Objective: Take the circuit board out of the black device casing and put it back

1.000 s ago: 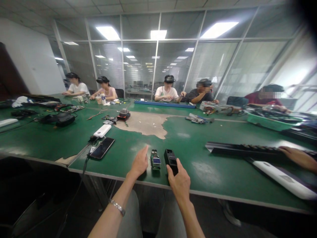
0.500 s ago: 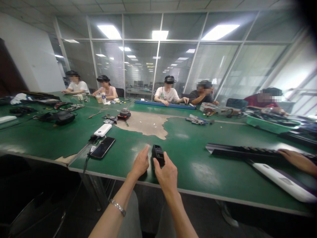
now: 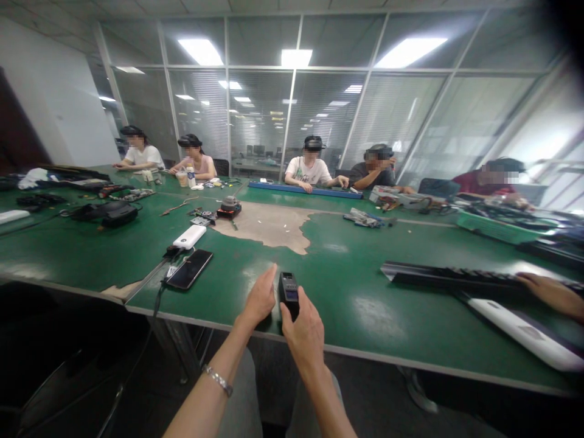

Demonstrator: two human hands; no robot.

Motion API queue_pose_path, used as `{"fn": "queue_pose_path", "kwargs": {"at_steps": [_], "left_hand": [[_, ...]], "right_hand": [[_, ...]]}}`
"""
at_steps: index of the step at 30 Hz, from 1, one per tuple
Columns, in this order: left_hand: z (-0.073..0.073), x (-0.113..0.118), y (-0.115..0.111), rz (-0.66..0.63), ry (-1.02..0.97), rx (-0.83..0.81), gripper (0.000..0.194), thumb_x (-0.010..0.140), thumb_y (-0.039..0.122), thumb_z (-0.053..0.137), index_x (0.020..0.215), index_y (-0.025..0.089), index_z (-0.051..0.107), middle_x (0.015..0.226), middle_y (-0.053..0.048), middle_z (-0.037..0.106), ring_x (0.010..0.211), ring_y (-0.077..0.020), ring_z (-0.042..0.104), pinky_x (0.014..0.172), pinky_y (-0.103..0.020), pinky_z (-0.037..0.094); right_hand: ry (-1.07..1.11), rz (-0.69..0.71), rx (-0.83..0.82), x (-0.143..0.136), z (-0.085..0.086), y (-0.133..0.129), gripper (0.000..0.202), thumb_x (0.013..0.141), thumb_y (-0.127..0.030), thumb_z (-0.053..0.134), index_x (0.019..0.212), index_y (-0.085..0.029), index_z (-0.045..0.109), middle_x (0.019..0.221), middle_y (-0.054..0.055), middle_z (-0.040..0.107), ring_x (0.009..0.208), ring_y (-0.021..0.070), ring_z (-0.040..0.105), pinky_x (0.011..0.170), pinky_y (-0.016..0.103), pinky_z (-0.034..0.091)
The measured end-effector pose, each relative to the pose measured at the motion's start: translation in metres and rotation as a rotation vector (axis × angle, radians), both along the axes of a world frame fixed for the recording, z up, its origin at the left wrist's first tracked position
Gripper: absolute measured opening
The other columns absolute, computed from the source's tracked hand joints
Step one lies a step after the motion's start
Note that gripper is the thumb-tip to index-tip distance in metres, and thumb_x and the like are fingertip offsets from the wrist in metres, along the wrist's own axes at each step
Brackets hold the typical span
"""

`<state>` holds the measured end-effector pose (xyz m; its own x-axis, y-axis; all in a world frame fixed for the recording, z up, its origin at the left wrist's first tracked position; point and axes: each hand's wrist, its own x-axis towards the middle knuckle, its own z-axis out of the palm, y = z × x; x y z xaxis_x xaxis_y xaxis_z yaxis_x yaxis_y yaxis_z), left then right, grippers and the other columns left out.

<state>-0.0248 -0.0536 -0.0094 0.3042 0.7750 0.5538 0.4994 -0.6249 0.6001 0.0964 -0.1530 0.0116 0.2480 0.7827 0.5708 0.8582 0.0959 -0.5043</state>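
Observation:
A small black device with a little screen stands on the green table near its front edge. My right hand grips its lower part between thumb and fingers. Just left of the device is my left hand, its fingers stretched forward and close together, with a narrow gap to the device. Nothing shows in the left hand, and its thumb side faces the device. A metal bracelet circles my left wrist.
Left of my hands lie a black phone and a white power bank with cables. At right, another person's hand touches a long black strip beside a white device. Several people sit across the table.
The black device has turned more upright in my right hand, and its screen now shows. My right hand has shifted slightly. My left hand stays nearly in place beside it.

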Motion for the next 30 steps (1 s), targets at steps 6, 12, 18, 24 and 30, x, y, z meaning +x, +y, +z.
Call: {"fn": "queue_pose_path", "kwargs": {"at_steps": [6,12,18,24,30], "left_hand": [[0.005,0.000,-0.002,-0.004,0.032,-0.006,0.055,0.084,0.007,0.037,0.139,0.014,0.043,0.140,-0.011,0.049,0.131,-0.0214,0.044,0.112,-0.043,0.035],[0.011,0.002,-0.005,-0.060,0.143,-0.012,0.045,0.087,0.010,0.040,0.127,0.022,0.057,0.123,-0.006,0.064,0.122,-0.0223,0.053,0.108,-0.043,0.040],[0.006,0.002,-0.004,0.001,0.165,-0.027,0.048,0.086,0.009,0.039,0.131,0.015,0.052,0.131,-0.012,0.057,0.123,-0.0229,0.052,0.107,-0.043,0.040],[0.002,0.001,-0.002,0.011,0.120,-0.028,0.054,0.084,0.006,0.037,0.136,0.015,0.046,0.136,-0.011,0.053,0.126,-0.0212,0.049,0.109,-0.043,0.039],[-0.001,0.000,-0.001,0.020,0.079,0.001,0.052,0.085,0.010,0.041,0.136,0.017,0.046,0.136,-0.010,0.053,0.126,-0.0226,0.049,0.109,-0.045,0.039]], "right_hand": [[0.019,-0.023,0.009,-0.001,-0.004,0.003,0.073,0.085,-0.048,0.052,0.140,-0.001,0.036,0.133,0.023,0.051,0.121,0.0310,0.050,0.099,0.043,0.041],[0.037,-0.042,-0.028,-0.001,-0.013,0.004,0.065,0.088,-0.043,0.048,0.139,-0.003,0.038,0.123,0.021,0.059,0.109,0.0289,0.058,0.091,0.041,0.045],[0.056,-0.046,-0.001,-0.002,-0.014,0.004,0.064,0.087,-0.044,0.050,0.138,-0.006,0.041,0.122,0.019,0.060,0.108,0.0283,0.058,0.092,0.041,0.045],[0.094,-0.043,-0.044,-0.003,0.003,0.005,0.061,0.085,-0.040,0.052,0.135,-0.005,0.045,0.122,0.020,0.061,0.109,0.0287,0.059,0.092,0.040,0.046],[0.166,-0.066,0.056,0.011,0.041,0.006,0.065,0.083,-0.045,0.056,0.136,-0.009,0.045,0.125,0.017,0.060,0.109,0.0262,0.061,0.094,0.037,0.046]]}}
